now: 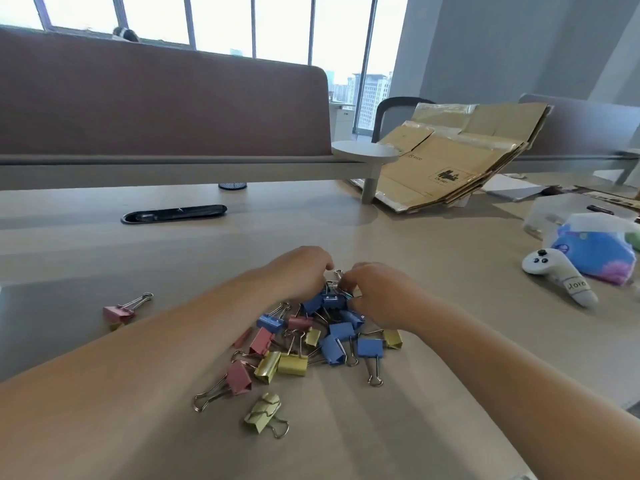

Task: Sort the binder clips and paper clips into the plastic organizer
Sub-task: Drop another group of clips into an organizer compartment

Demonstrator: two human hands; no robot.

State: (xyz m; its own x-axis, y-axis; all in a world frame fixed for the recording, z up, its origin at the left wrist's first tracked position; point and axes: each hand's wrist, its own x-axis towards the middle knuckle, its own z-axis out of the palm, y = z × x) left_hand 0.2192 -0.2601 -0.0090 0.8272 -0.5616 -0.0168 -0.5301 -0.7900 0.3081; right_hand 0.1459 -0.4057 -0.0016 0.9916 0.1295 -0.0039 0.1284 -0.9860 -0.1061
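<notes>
Binder clips [304, 344] lie heaped on the table [450, 271] in the head view; blue ones at the far edge are pinched by the left hand [298, 271] and right hand [377, 292]. Picking seems underway; a carry to the likely organizer [550, 213], far right, is needed next.

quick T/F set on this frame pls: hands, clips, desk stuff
1. The left hand and the right hand both reach into the far end of the binder clip pile. True.
2. A pink binder clip lies alone, left of the pile. True.
3. Every clip in the pile is blue. False: blue, pink and yellow are mixed.
4. The white controller lies left of the pile. False: the white controller lies to its right.
5. Flattened cardboard boxes lean at the back right. True.
</notes>
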